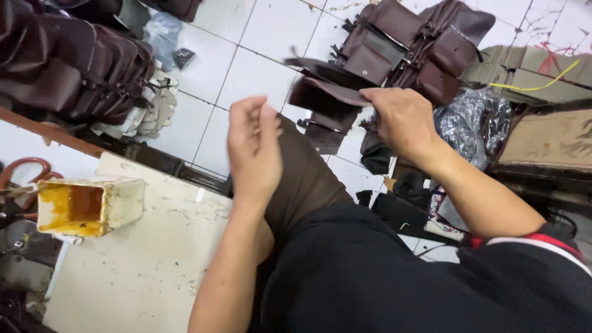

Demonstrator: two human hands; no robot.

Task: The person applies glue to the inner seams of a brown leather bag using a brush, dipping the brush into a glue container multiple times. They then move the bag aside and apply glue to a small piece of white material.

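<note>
Your right hand (404, 120) reaches out over the tiled floor (259, 68) and pinches the top edge of a dark brown leather piece (327, 92), thumb below and fingers curled over it. The piece hangs from that one edge, so it could slip out, or sag and snag on the heap of brown bags (419, 46) just behind it. More cut pieces (324, 132) lie directly beneath; a drop would mix it in with them.

Your left hand (253, 148) is raised above your knee, empty, fingers loosely together and slightly curled. It is apart from the leather piece, which sits up and to its right.

A tin of yellow glue (86, 206) lies tipped on the pale worktable (142, 265) at your left; a careless elbow could knock it and smear glue.
</note>
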